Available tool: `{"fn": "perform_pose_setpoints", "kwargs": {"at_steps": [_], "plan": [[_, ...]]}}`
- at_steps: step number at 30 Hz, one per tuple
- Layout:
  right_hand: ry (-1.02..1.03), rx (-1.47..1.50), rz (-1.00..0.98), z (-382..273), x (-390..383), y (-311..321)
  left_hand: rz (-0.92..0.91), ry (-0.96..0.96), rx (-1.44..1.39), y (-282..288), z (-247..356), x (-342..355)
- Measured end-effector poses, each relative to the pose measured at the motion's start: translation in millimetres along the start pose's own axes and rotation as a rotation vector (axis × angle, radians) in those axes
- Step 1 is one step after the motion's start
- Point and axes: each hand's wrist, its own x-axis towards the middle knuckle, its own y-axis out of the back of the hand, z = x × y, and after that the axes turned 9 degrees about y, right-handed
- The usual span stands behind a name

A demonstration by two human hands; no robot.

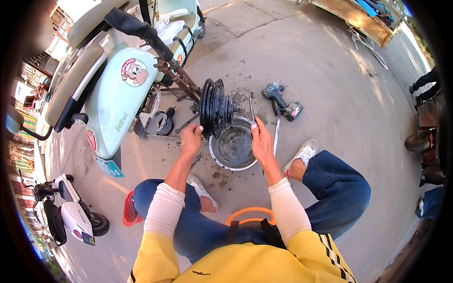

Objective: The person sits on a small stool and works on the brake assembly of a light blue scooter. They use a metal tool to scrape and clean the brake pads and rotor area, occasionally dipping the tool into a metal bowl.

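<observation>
A black grooved wheel hub with a stepped axle end stands on its side beneath the raised scooter frame. At its lower left edge my left hand is closed, its thumb against the rim; the fingertips are partly hidden. My right hand is closed on a slim metal wrench that points away from me. Between my hands lies a round, silver-rimmed basin with a dark, dirty inside, partly under the hub. A long metal bar rests on the ground right of my right hand.
A cordless impact wrench lies beyond the bar. The pale green scooter leans at left, with a white scooter behind it. Near my knees are a red container and an orange ring. A cart stands far right.
</observation>
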Motion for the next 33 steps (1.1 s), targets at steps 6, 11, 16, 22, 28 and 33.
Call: {"fn": "perform_pose_setpoints", "kwargs": {"at_steps": [6,11,16,22,28,33], "plan": [[0.239,-0.082,-0.144,-57,-74,-60,-0.103,-0.016,0.008,6,-39,7],[0.249,-0.289,-0.128,-66,-80,-85,-0.117,-0.108,0.095,16,-21,-9],[0.253,-0.362,-0.110,-76,-71,-98,-0.105,-0.192,0.069,24,-14,-8],[0.292,-0.358,-0.093,-101,-30,-99,-0.173,-0.271,0.193,20,-34,3],[0.242,-0.473,-0.126,-106,-49,-102,-0.209,-0.305,0.160,16,-17,-1],[0.255,-0.496,-0.154,-109,-47,-106,-0.205,-0.343,0.210,24,-21,1]]}}
